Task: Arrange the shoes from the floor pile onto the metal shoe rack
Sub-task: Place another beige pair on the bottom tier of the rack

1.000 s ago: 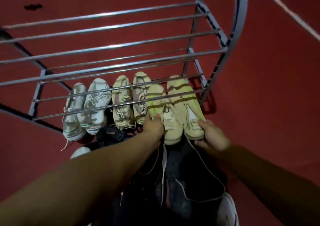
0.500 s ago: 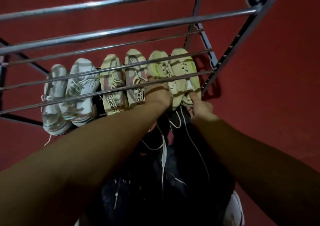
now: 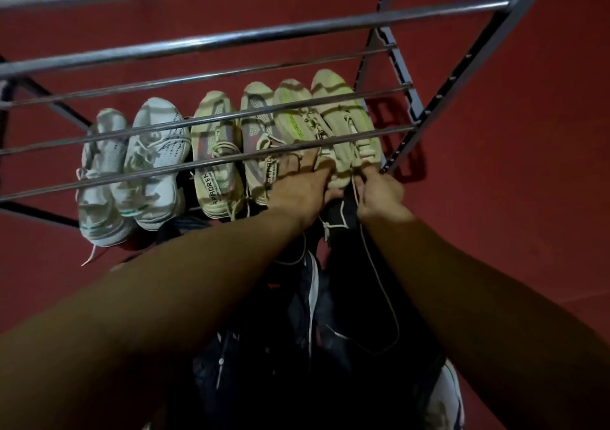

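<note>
At right end of metal shoe rack (image 3: 401, 66), lowest tier: cream-green pair (image 3: 330, 125), long axis toes-away. Left hand (image 3: 298, 185) fingers spread over left heel; right hand (image 3: 379, 195) pinching lace at right heel. Dark floor pile (image 3: 317, 330) just behind.

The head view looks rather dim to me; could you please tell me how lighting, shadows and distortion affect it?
Head view: light is low and warm; the rack's bars cast striped shadows on the yellow-green shoes; wide-angle distortion bows those bars; the dark shoe pile is nearly featureless; both forearms look oversized and soft near the lens.
</note>
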`<act>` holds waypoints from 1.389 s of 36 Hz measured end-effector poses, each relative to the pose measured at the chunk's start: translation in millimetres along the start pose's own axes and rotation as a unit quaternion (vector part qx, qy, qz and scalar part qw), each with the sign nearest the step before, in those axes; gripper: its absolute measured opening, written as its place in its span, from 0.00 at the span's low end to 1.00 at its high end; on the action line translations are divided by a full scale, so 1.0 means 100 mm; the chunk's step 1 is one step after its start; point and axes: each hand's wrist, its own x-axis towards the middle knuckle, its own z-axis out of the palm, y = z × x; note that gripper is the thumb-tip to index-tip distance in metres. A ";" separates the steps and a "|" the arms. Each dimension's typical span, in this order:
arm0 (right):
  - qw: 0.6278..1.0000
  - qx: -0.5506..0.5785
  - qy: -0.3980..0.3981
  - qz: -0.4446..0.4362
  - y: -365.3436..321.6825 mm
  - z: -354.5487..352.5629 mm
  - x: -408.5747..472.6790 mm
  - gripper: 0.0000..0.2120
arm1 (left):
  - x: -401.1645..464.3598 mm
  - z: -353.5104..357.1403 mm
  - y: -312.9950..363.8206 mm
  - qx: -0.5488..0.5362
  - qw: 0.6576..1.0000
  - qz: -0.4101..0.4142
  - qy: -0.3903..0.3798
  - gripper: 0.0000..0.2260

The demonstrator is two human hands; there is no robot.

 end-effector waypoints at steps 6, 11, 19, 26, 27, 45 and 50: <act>0.995 -0.084 -0.014 -0.055 0.02 -0.05 0.13 0.09 | 0.04 0.12 -0.14 -0.005 0.999 0.040 0.027 0.24; 0.992 -0.106 0.007 -0.062 0.15 -0.04 0.14 0.09 | 0.09 0.09 -0.30 0.038 0.995 0.081 0.034 0.25; 0.977 -0.206 0.001 -0.046 0.12 -0.15 0.20 0.10 | 0.07 0.02 -0.23 0.016 0.998 0.051 -0.030 0.22; 0.889 -0.422 0.025 -0.176 0.08 -0.39 -0.02 0.16 | -0.19 -0.08 -0.18 -0.011 1.000 0.003 0.017 0.27; 0.883 -0.432 0.028 -0.182 0.06 -0.42 -0.10 0.17 | -0.29 -0.11 -0.19 -0.009 0.999 0.008 0.041 0.26; 0.807 -0.545 -0.117 -0.196 0.02 -1.04 -1.12 0.08 | -1.66 -0.26 0.05 -0.373 0.912 -0.104 0.139 0.07; 0.651 -0.731 -0.107 -0.174 0.16 -1.36 -0.96 0.23 | -1.88 0.14 0.20 -0.400 0.894 -0.171 0.104 0.06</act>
